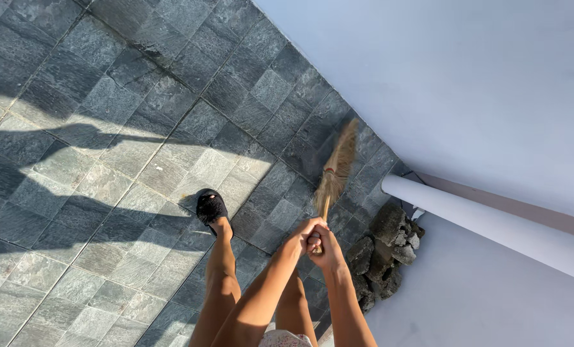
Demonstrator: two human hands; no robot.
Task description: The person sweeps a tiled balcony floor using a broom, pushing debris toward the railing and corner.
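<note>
Straw broom [335,168] is gripped by both hands, left hand [305,232] and right hand [328,252], near the floor's [107,173] wall edge; short, low strokes would work best.

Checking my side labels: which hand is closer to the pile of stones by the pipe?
The right hand is nearer to the stones, just beside them. The left hand grips the broom on the far side.

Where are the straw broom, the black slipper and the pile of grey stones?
straw broom [336,168]: head view, on the bristles.
black slipper [210,207]: head view, on the top of the strap.
pile of grey stones [384,252]: head view, on a middle stone.
</note>
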